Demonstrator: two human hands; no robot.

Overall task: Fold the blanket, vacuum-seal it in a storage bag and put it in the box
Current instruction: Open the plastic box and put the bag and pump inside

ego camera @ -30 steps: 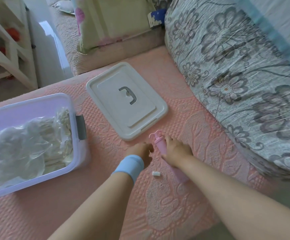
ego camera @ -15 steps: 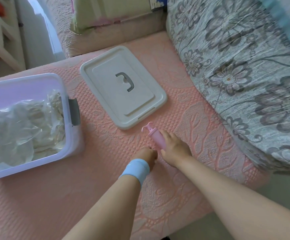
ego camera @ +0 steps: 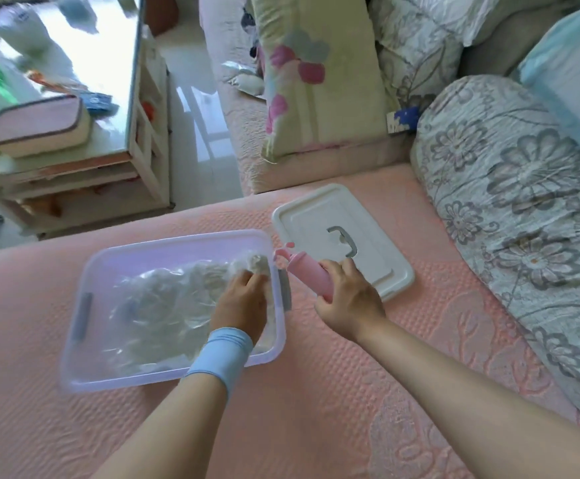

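Entry 1, change: half a second ago both hands were meeting at the pink pump [ego camera: 307, 274] as it lay on the bed [ego camera: 316, 392]. The left hand [ego camera: 243, 299] is now reaching into the box [ego camera: 177, 240], and the right hand [ego camera: 347, 299] is lifting the pump clear of the bed surface.

Entry 2, meaning for the task: the air-drawing stage is looking finished. The blanket, packed in its storage bag [ego camera: 164, 305], is already lying inside the box, so what is probably remaining is settling the bag flat, putting the pump away and fitting the lid [ego camera: 316, 216].

Entry 3, left hand: wearing a blue wristband [ego camera: 221, 354], it is resting palm down on the bag at the box's right end. The fingers are bending over a bunched corner of the plastic, and it cannot be told whether they are pinching it or only pressing.

Entry 4, right hand: it is wrapping closed around the lower barrel of the pump. The pump's handle end is pointing up and left, just beside the box's right grip, and is not visibly touching it.

Entry 5, positions: the box is sitting toward the far edge of the bed, left of centre. The lid is lying flat just to the box's right, close to the same far edge. A floral quilt [ego camera: 523, 202] is heaping along the bed's right side
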